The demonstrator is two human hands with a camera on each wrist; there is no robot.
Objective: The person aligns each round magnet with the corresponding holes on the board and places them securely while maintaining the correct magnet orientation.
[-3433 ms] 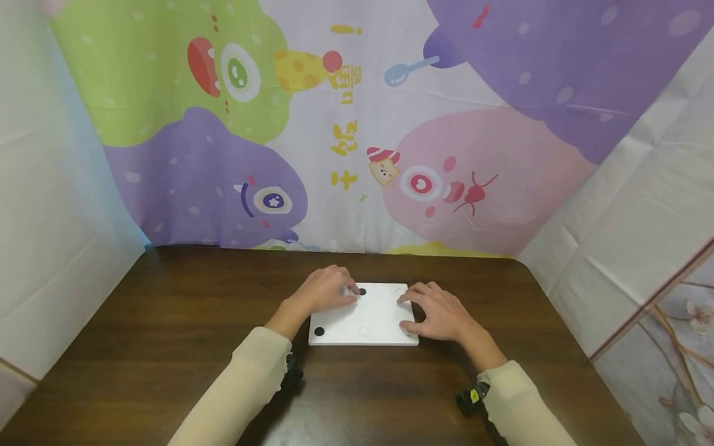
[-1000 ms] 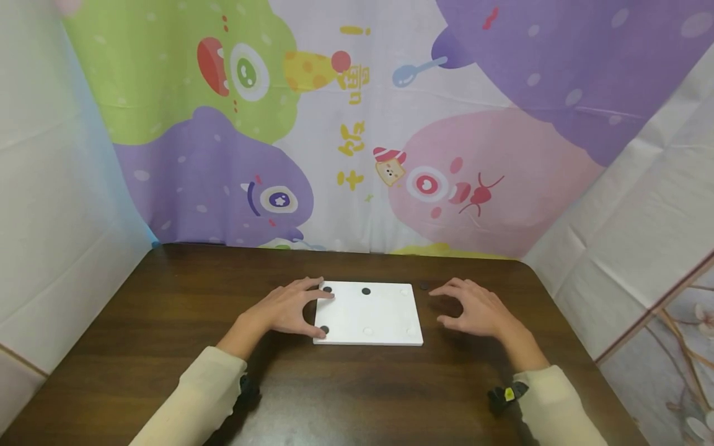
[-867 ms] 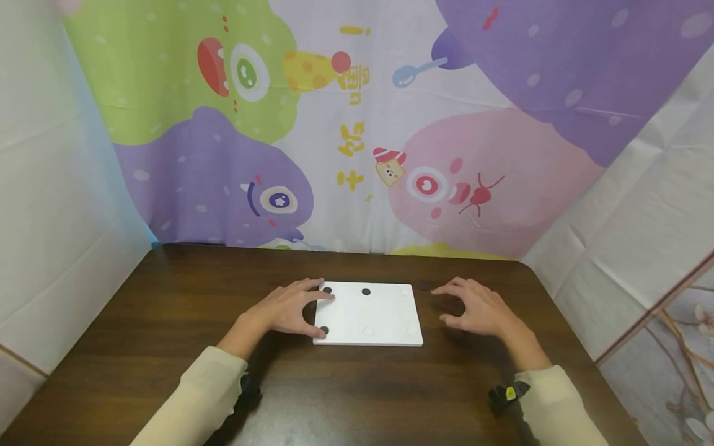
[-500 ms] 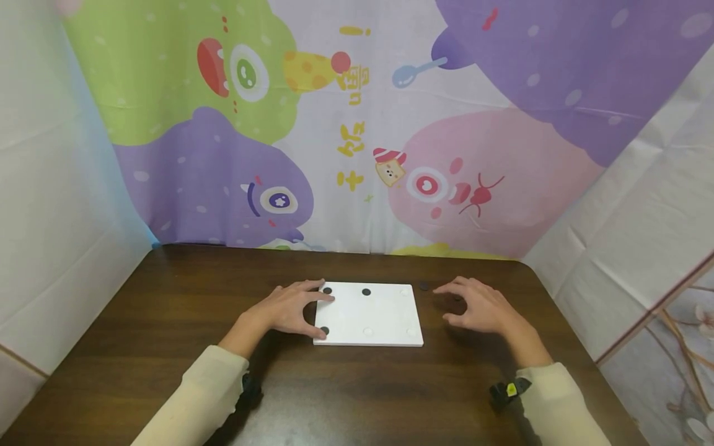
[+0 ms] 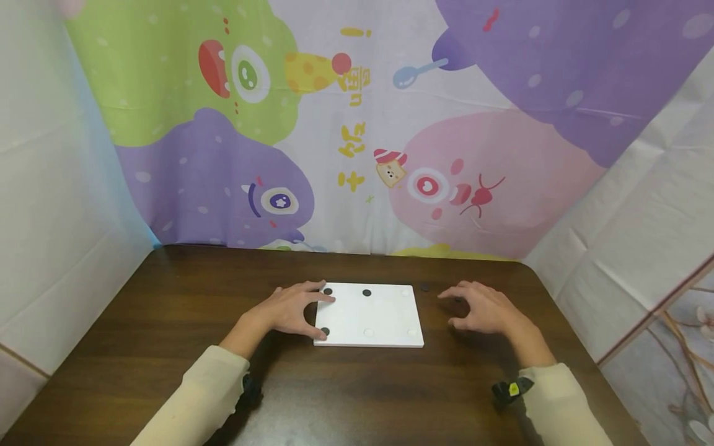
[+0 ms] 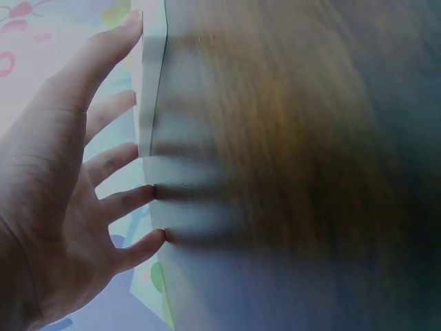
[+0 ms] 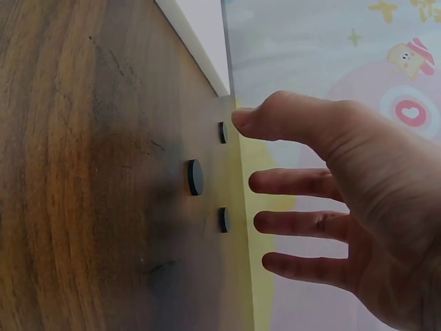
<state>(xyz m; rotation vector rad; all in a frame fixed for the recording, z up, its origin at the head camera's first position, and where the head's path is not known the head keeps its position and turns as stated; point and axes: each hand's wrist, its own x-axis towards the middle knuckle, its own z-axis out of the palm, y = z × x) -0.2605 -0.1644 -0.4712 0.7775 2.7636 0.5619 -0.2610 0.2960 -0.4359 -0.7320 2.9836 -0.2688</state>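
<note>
— Near the middle of the counter (image 5: 385, 387), by the head view, what's on hand?

— White rectangular board (image 5: 385, 313), flat, with black discs (image 5: 366, 293) at its 8, 10 and 12 o'clock and pale round spots (image 5: 368, 332) at 2, 4 and 6; recesses or discs, I can't tell. One loose black disc (image 5: 425, 287) lies just past 2 o'clock.

— And the hands?

— Left hand (image 5: 286, 309) at 9 o'clock, fingers spread wide over that end of the board. Right hand (image 5: 488, 308) off at 3, fingers parted, holding nothing.

— Room to move?

— Most towards 6 o'clock; at 12 the far edge and the printed cloth (image 5: 480, 145) come up soon.

— Left wrist view?

— Board's edge at 12 o'clock, fingers fanned beside it. I'd guess it's stiff and light, apt to slide, so steady it by the short edges.

— Right wrist view?

— Three loose black discs (image 7: 196, 177) lying flat, fingers apart from them at 3 o'clock. Probably light, hard and a bit slippery: pinch by the rim. They're thin, so fingertips must go low. The board's corner sits at 12.
</note>
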